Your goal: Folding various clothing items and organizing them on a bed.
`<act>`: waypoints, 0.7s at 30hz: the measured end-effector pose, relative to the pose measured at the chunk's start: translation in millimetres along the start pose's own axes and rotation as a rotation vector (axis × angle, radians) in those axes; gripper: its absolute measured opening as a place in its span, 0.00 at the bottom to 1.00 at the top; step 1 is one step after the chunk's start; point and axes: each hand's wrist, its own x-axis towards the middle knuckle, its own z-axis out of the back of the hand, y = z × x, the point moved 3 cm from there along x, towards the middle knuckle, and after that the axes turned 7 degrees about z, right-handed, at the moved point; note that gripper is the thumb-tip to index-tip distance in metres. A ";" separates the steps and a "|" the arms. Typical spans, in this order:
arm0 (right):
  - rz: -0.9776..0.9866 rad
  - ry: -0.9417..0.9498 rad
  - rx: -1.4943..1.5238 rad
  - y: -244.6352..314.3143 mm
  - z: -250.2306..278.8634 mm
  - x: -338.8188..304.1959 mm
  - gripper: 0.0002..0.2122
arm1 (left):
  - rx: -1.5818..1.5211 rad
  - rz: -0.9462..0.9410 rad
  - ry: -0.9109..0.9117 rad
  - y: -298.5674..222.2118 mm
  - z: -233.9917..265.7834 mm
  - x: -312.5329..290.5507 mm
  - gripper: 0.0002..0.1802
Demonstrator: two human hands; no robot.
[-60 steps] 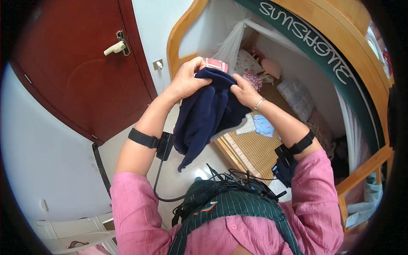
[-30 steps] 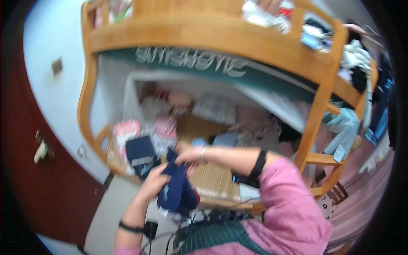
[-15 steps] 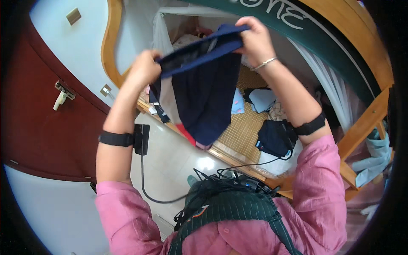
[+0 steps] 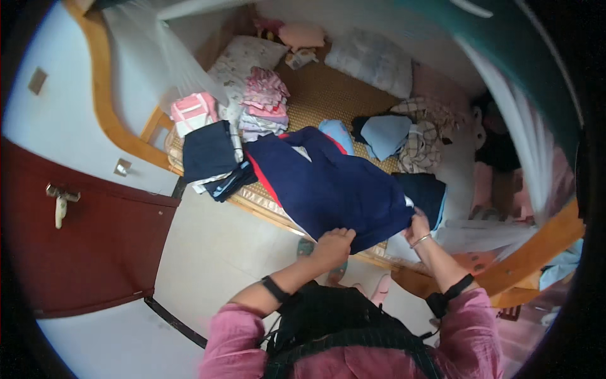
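Observation:
A navy blue garment (image 4: 334, 186) with red and white trim lies spread over the front of the bed, its lower end drawn toward me. My left hand (image 4: 334, 247) pinches its near edge at the left corner. At the right corner my right hand (image 4: 416, 228), with a bracelet at the wrist, grips the same edge, where a small white patch shows. Far from me, part of the garment is folded across itself; whether that is a sleeve or a leg I cannot tell. Dark folded clothes (image 4: 424, 194) lie just beyond my right hand.
Left on the bed mat (image 4: 309, 82) stand folded dark clothes (image 4: 207, 151) and a pink and white clothes stack (image 4: 265, 107). A light blue folded piece (image 4: 386, 136) and checked cloth (image 4: 421, 145) lie to the right. The bed's wooden edge (image 4: 268, 215) runs before me; netting (image 4: 505, 107) hangs right.
Both hands have come down and nearer from a raised hold, lowering the navy garment from the air onto the bed. My view has shifted, bringing more of the bed into sight.

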 end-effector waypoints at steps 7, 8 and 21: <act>-0.227 -0.229 -0.282 -160.0 86.2 79.0 0.13 | -0.043 0.167 0.374 92.9 -141.3 46.7 0.13; -0.171 -0.263 -0.269 -162.1 85.4 74.9 0.13 | -0.023 0.140 0.385 92.7 -144.9 45.5 0.14; -0.178 -0.227 -0.262 -138.5 85.4 50.1 0.11 | -0.259 0.060 0.379 58.3 -125.0 24.8 0.28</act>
